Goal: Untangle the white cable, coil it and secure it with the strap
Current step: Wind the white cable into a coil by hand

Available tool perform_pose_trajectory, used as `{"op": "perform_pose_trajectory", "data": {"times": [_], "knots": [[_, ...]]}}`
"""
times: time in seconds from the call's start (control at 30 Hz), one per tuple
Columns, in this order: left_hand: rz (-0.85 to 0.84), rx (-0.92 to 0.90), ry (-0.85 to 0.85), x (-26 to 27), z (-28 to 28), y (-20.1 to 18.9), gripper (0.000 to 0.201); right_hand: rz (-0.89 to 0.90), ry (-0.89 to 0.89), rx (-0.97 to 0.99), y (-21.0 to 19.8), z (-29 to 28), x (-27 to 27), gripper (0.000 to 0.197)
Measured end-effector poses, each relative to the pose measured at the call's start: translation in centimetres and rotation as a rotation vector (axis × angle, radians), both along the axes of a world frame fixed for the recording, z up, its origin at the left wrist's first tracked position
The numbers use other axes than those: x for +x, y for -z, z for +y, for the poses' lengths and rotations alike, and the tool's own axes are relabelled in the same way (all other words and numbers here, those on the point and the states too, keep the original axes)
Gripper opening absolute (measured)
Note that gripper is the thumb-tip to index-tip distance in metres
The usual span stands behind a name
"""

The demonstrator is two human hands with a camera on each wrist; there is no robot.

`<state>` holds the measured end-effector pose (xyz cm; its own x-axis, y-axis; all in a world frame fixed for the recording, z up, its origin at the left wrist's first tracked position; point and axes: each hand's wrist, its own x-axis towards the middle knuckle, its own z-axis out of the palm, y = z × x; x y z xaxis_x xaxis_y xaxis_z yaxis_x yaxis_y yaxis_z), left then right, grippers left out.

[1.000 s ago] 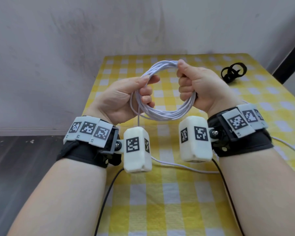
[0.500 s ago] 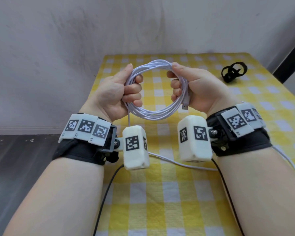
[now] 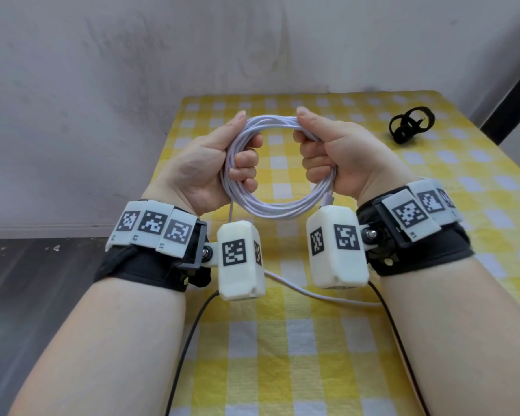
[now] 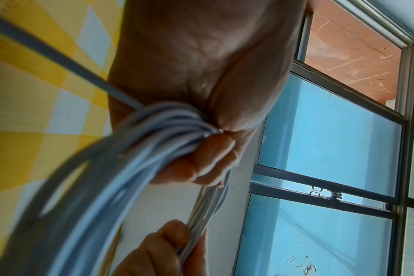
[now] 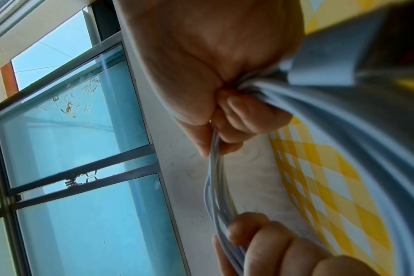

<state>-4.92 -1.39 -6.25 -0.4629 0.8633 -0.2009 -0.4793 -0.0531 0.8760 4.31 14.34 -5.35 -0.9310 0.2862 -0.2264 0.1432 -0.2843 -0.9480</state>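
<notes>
At centre frame, above the desk [image 3: 327,340], the left hand [image 3: 201,172] has its grip curled round the coiled white cable [image 3: 270,205]; the right hand [image 3: 339,163] clamps the opposite side. Light and springy, the loops likely need pinching together. The strap [image 3: 410,127] lies upper right.

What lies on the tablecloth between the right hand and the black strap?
Nothing: in the head view only bare yellow checked tablecloth separates the right hand, gripping the white cable coil, from the black strap.
</notes>
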Motion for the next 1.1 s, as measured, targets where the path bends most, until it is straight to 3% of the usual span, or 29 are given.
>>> {"op": "perform_pose_trajectory", "data": {"times": [0.3,0.47,0.77,1.1], "knots": [[-0.065,0.169,-0.028,0.2,0.1,0.4,0.037,0.176,0.264,-0.323,0.5,0.5,-0.5,0.035],[-0.068,0.155,-0.111,0.2,0.3,0.2,0.036,0.086,0.142,-0.238,0.7,0.4,-0.1,0.035],[0.026,-0.036,-0.054,0.3,0.1,0.2,0.036,-0.061,-0.102,0.077,0.3,-0.2,0.6,0.043],[0.012,0.065,-0.029,0.6,0.1,0.2,0.027,0.108,0.201,-0.046,0.2,0.4,0.0,0.036]]}}
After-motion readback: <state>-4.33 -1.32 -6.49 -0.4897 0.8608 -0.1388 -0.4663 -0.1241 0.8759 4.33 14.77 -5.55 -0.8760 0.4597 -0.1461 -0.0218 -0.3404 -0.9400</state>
